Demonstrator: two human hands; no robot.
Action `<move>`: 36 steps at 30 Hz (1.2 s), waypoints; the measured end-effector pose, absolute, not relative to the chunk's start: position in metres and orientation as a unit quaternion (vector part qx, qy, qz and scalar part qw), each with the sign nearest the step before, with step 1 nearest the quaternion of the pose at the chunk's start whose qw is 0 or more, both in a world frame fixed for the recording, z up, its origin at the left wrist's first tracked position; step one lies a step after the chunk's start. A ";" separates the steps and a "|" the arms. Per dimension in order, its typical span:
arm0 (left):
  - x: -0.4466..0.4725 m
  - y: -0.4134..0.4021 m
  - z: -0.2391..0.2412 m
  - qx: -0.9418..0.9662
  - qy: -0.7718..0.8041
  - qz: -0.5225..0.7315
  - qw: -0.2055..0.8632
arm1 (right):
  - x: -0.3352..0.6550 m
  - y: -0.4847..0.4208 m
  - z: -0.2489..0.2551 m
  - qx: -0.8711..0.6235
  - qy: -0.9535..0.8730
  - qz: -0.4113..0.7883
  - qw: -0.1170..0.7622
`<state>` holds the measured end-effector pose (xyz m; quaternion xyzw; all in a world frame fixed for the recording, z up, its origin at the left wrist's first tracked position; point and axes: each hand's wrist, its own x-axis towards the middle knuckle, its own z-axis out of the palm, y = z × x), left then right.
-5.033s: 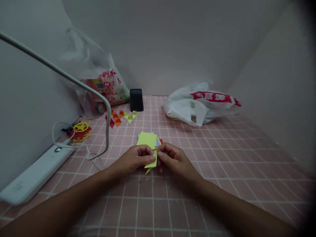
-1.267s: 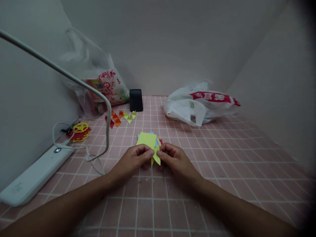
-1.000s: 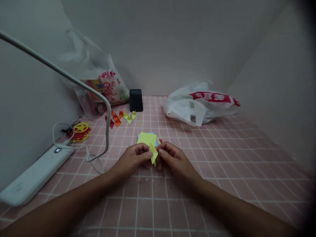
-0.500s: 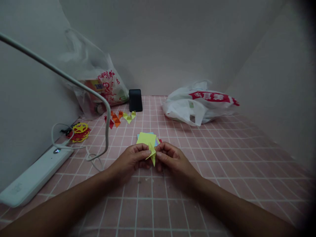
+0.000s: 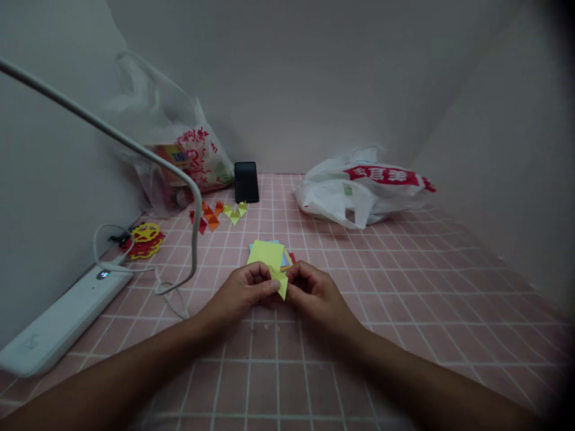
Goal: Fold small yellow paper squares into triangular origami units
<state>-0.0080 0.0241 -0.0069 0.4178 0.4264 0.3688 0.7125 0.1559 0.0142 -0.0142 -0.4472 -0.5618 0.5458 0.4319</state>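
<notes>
A small folded piece of yellow origami paper (image 5: pixel 281 284) is between my two hands at the middle of the table. My left hand (image 5: pixel 250 287) pinches it, with the thumb lying across its near face. Closed at the fingers, my right hand (image 5: pixel 314 290) grips the paper's right edge; its fingertips are partly hidden. Just beyond the hands lies a stack of coloured paper squares (image 5: pixel 266 252), a yellow sheet on top, with blue and red edges showing beneath. Farther back on the left are small folded paper pieces, red (image 5: pixel 199 222), orange (image 5: pixel 211 216) and yellow (image 5: pixel 234 214).
A white power strip (image 5: pixel 67 320) with a looping cable (image 5: pixel 194 239) lies left, near yellow and red cut-out shapes (image 5: pixel 146 239). At the back are a filled plastic bag (image 5: pixel 197 155), a black phone (image 5: pixel 247 182) and a white plastic bag (image 5: pixel 359 191) on the pink tiled surface (image 5: pixel 404 269).
The yellow origami paper has turned in my fingers; its narrow points showed before, and a flatter, broader face shows now. Both hands stay in nearly the same place.
</notes>
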 end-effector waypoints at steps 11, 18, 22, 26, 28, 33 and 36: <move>-0.008 0.022 -0.012 0.408 0.416 0.376 0.720 | 0.159 0.008 -0.006 -0.451 -0.684 0.358 0.447; -0.009 0.023 -0.008 0.413 0.429 0.388 0.704 | 0.157 0.009 -0.010 -0.450 -0.609 0.486 0.436; -0.009 0.024 -0.007 0.410 0.429 0.402 0.698 | 0.158 0.011 -0.010 -0.414 -0.541 0.582 0.445; -0.008 0.022 -0.002 0.434 0.437 0.388 0.686 | 0.158 0.013 -0.009 -0.399 -0.500 0.623 0.450; -0.009 0.021 0.000 0.447 0.438 0.388 0.677 | 0.158 0.014 -0.008 -0.401 -0.512 0.618 0.443; -0.009 0.023 -0.003 0.456 0.420 0.395 0.678 | 0.158 0.014 -0.007 -0.422 -0.536 0.586 0.438; -0.008 0.024 -0.005 0.457 0.417 0.391 0.681 | 0.158 0.013 -0.006 -0.427 -0.535 0.581 0.440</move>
